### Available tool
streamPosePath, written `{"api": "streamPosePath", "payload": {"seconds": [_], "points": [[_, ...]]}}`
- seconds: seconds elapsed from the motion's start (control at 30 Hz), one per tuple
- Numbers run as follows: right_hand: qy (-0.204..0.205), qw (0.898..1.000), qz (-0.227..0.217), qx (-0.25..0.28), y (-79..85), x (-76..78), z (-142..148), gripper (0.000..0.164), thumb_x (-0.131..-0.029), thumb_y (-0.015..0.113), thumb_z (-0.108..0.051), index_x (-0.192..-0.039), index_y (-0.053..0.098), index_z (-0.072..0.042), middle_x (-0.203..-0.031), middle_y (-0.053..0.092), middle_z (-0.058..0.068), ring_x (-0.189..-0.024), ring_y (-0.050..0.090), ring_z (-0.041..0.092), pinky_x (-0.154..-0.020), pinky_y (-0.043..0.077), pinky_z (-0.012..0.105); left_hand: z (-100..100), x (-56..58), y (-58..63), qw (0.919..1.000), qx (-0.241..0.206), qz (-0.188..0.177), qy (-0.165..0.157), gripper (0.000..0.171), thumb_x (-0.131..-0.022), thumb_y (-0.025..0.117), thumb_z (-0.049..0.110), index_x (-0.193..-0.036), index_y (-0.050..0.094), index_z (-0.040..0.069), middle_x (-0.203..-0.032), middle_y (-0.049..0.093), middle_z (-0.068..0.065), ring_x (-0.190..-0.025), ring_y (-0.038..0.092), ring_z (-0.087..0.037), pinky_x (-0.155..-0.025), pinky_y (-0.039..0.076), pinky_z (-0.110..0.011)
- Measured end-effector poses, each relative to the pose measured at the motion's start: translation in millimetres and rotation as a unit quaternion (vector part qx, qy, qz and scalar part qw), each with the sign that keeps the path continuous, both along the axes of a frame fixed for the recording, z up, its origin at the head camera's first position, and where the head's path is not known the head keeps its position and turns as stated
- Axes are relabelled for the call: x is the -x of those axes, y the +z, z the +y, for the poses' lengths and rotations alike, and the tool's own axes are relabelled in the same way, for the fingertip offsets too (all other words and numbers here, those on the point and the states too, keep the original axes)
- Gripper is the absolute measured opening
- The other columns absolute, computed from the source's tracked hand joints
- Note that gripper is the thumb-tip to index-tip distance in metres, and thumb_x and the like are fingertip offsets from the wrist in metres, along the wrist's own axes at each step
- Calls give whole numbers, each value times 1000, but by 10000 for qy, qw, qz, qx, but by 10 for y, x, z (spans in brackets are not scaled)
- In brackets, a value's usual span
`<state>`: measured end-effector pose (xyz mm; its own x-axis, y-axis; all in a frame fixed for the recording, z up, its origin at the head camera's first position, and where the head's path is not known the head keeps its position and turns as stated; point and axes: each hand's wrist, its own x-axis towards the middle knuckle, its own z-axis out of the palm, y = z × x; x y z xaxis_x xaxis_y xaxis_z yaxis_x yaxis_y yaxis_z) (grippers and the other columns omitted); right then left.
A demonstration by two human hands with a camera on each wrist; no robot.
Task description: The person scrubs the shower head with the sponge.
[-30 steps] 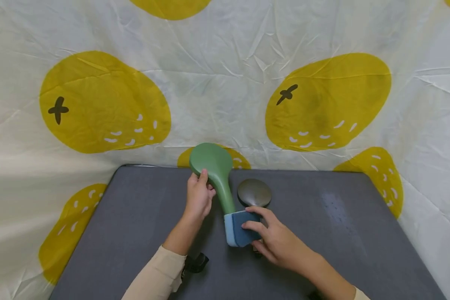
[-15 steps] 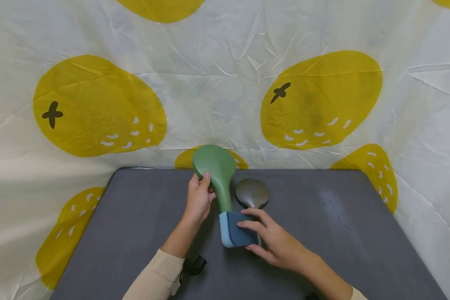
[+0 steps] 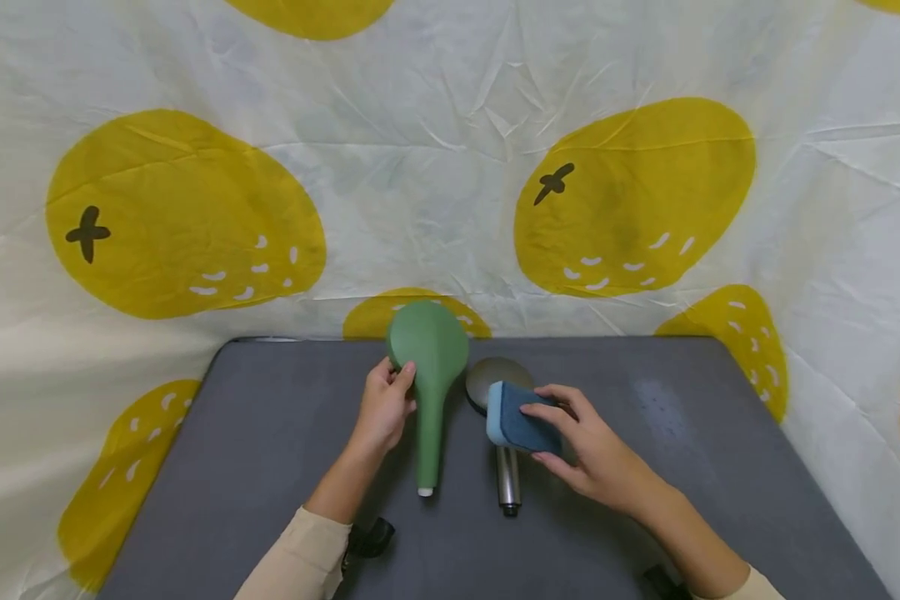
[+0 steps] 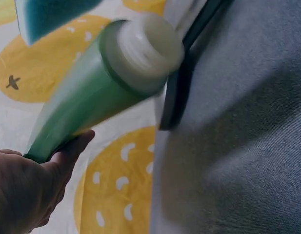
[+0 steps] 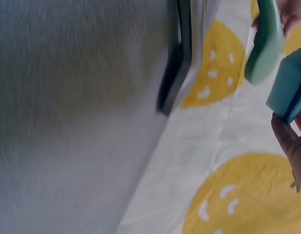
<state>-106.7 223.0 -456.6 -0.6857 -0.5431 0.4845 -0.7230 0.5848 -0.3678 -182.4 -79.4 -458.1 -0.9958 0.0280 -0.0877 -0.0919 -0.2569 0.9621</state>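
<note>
A green shower head (image 3: 429, 342) is held by its round head in my left hand (image 3: 385, 406), its handle pointing toward me. In the left wrist view the white threaded end (image 4: 152, 46) of the handle faces the camera. My right hand (image 3: 592, 446) pinches a two-tone blue sponge (image 3: 525, 417) between thumb and fingers, apart from the green handle. Below the sponge lies a second shower head, dark grey with a chrome handle (image 3: 508, 479); the sponge overlaps part of it in the head view.
The dark grey table (image 3: 285, 442) has its far edge against a white curtain (image 3: 420, 192) printed with yellow fruit. Black wrist straps (image 3: 371, 537) show near my forearms. A pale smudge (image 3: 662, 408) marks the table at the right.
My right hand has moved the sponge off the green handle, up and to the right, over the grey shower head. The green shower head has turned more upright in view and shifted slightly lower.
</note>
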Motion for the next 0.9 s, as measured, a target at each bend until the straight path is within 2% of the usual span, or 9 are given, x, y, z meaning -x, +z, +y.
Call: {"api": "streamPosePath", "payload": {"seconds": [0.07, 0.17, 0.3, 0.4, 0.57, 0.67, 0.73, 0.83, 0.9], "points": [[-85, 9999, 79, 27, 25, 22, 71, 53, -102, 57, -48, -143, 56, -16, -146, 47, 19, -126, 54, 25, -101, 46, 17, -17, 3, -31, 9997, 243, -33, -40, 33, -110, 46, 9, -137, 51, -8, -99, 63, -7, -83, 65, -10, -62, 54, -22], [-279, 9991, 309, 15, 51, 58, 187, 55, -103, 51, -52, -141, 58, -13, -142, 49, 21, -121, 56, 26, -97, 47, 17, -35, -10, -81, 9985, 516, -141, -148, 32, -110, 46, 11, -137, 51, -7, -98, 63, -8, -82, 63, -11, -60, 52, -23], [-576, 9955, 738, -151, 75, 117, 331, 59, -103, 44, -56, -138, 61, -11, -136, 53, 23, -115, 59, 31, -87, 56, 35, -70, -44, -153, 9967, 729, -262, -226, 35, -111, 45, 11, -139, 48, -9, -107, 63, -14, -89, 67, -14, -67, 59, -28], [-762, 9928, 879, -301, 75, 149, 421, 61, -103, 41, -58, -136, 62, -11, -132, 55, 25, -111, 59, 35, -79, 58, 49, -98, -52, -210, 9959, 804, -355, -195, 35, -110, 45, 11, -138, 47, -10, -107, 62, -15, -89, 66, -15, -68, 59, -29], [-1055, 9896, 834, -507, 60, 217, 560, 66, -102, 39, -61, -134, 63, -9, -128, 56, 29, -106, 59, 40, -78, 56, 55, -150, -42, -314, 9951, 799, -555, -164, 35, -110, 44, 10, -138, 45, -12, -109, 63, -17, -90, 67, -16, -71, 60, -31], [-1179, 9879, 806, -604, 50, 271, 639, 53, -99, 65, -48, -133, 64, -8, -125, 57, 30, -104, 59, 42, -79, 55, 57, -166, -27, -376, 9949, 740, -657, -196, 37, -111, 43, 10, -139, 43, -13, -111, 63, -19, -91, 67, -17, -73, 61, -34], [-1228, 9870, 771, -688, 44, 307, 676, 53, -89, 83, -31, -133, 64, -7, -124, 57, 31, -103, 59, 44, -79, 54, 59, -172, -17, -417, 9946, 675, -761, -212, 36, -111, 42, 10, -139, 42, -12, -112, 62, -19, -92, 67, -18, -75, 62, -36], [-1355, 9847, 702, -847, 40, 345, 709, 68, -71, 93, -10, -133, 64, -6, -123, 57, 32, -102, 59, 46, -78, 53, 61, -185, -8, -469, 9941, 601, -860, -267, 36, -111, 41, 9, -140, 40, -12, -116, 61, -21, -95, 67, -21, -79, 62, -40], [-1485, 9828, 619, -911, 43, 371, 718, 67, -71, 93, -9, -132, 64, -6, -121, 57, 32, -101, 59, 48, -79, 52, 63, -200, 2, -489, 9934, 681, -887, -256, 36, -111, 42, 9, -140, 39, -12, -119, 59, -24, -99, 66, -23, -81, 62, -42]]}}
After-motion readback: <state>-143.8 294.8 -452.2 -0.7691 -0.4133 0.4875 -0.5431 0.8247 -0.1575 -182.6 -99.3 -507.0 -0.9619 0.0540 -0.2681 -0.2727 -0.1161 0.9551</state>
